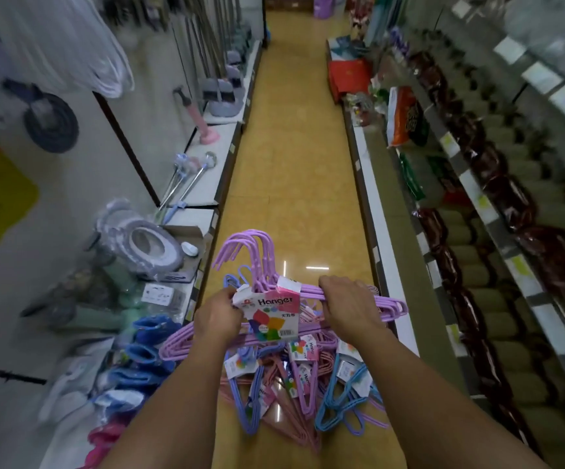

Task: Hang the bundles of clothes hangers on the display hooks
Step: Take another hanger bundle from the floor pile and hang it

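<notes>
I hold a bundle of purple clothes hangers (261, 255) flat in front of me, its hooks pointing away down the aisle. A paper label reading "Hanger" (271, 316) wraps its middle. My left hand (218, 316) grips the bundle's left side beside the label. My right hand (348, 302) is closed over the right shoulder bars. Below my hands on the floor lies a pile of further bundles (294, 390) in pink, purple and blue. No display hooks are clearly visible.
A yellow-floored aisle (294, 130) runs ahead between shelving. The left shelf (206, 184) carries mops, brushes, a toilet seat and blue slippers. Dark red packaged goods (497, 204) and price-tag rails fill the right shelves. White hangers (81, 45) hang at upper left.
</notes>
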Motion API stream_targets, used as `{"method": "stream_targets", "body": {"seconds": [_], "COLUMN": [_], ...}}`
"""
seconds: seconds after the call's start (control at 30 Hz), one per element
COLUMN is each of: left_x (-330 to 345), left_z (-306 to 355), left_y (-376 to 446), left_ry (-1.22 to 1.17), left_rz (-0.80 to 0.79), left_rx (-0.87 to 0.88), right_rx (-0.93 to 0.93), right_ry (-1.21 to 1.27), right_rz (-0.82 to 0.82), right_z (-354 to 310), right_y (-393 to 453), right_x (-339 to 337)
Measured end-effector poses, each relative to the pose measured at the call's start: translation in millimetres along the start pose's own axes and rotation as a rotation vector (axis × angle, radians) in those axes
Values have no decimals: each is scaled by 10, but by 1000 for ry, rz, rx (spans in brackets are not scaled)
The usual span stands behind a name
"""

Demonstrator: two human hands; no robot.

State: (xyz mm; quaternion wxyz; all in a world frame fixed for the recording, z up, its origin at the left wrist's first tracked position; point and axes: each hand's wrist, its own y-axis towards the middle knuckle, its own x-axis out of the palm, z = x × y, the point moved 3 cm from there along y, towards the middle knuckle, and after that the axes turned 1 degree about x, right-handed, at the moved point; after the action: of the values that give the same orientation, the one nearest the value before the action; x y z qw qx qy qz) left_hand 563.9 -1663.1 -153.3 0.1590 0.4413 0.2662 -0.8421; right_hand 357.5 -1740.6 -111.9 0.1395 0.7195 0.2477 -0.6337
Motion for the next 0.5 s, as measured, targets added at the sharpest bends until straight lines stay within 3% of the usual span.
{"method": "stream_targets", "body": {"seconds": [0.17, 0.3, 0.4, 0.5], "left_x": [-192, -280, -382, -478], "left_z": [-86, -166, -228, -302], "left_y": [-233, -402, -526, -629], "left_ry": [35, 87, 132, 132], "left_rz": [137, 181, 213, 238], "left_rx": [-27, -51, -74, -71], "right_rx": [-29, -26, 83, 132], "right_ry": [45, 446, 662, 525], "right_rz": [-118, -104, -79, -40], "right_z": [-319, -914, -1277, -1443], "right_y": [-27, 8, 48, 52], "right_x": [-60, -215, -300, -317]}}
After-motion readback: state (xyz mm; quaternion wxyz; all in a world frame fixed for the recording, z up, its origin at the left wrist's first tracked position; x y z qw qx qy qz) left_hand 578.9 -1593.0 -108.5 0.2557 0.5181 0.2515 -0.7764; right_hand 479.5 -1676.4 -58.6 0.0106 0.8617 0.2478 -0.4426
